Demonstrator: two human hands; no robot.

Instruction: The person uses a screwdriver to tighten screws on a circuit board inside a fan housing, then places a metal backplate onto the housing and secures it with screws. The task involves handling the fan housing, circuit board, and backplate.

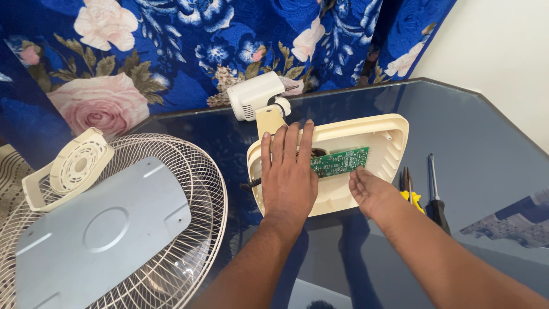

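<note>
A cream plastic fan base (pixel 366 133) lies upside down on the dark glass table (pixel 469 126), its inside open to view. A green circuit board (pixel 341 162) sits inside it. My left hand (pixel 289 174) rests flat on the left part of the base, fingers spread and pointing away from me. My right hand (pixel 370 191) touches the board's near right corner with its fingertips. A white motor housing (pixel 255 94) on a cream neck sticks out from the base's far side. A black cable (pixel 250 185) leaves the base at its left edge.
A cream wire fan guard (pixel 189 171) lies at the left with a grey metal plate (pixel 103 229) and a cream round plastic cover (pixel 71 169) on it. Yellow-handled pliers (pixel 410 191) and a black screwdriver (pixel 436 194) lie right of the base. A blue floral curtain (pixel 171 46) hangs behind.
</note>
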